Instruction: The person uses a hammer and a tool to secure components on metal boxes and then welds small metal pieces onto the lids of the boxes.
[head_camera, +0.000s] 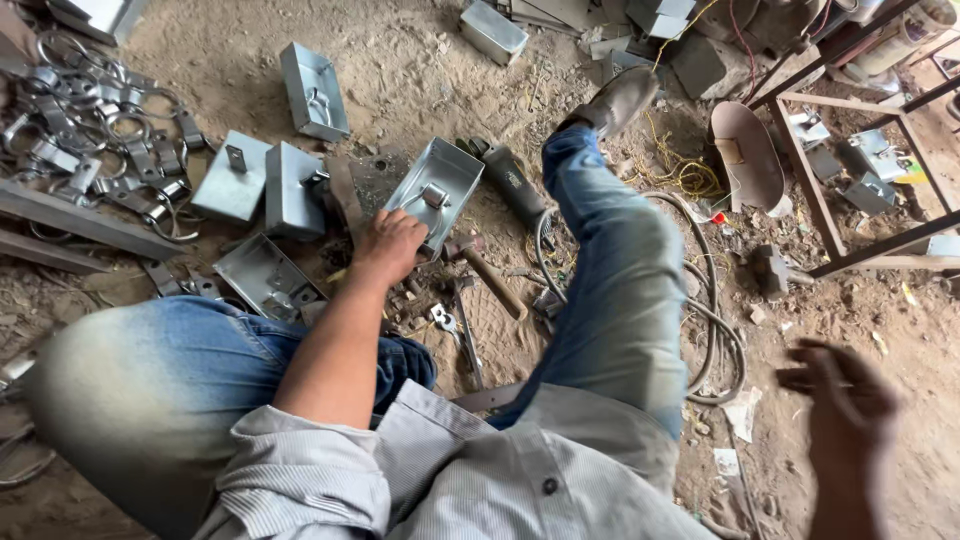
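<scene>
I sit on a sandy floor in jeans, legs spread. My left hand rests with curled fingers on the near edge of a shallow grey metal box that has a small latch inside it. My right hand hangs blurred in the air at the right, fingers apart and holding nothing. A wooden-handled hammer lies just right of my left hand. An angle grinder lies beyond it, its cable looping round my right leg.
More grey metal boxes lie around: one far, two at the left, one near my left knee. Metal rings and clamps pile at the far left. A rusty steel frame stands at the right.
</scene>
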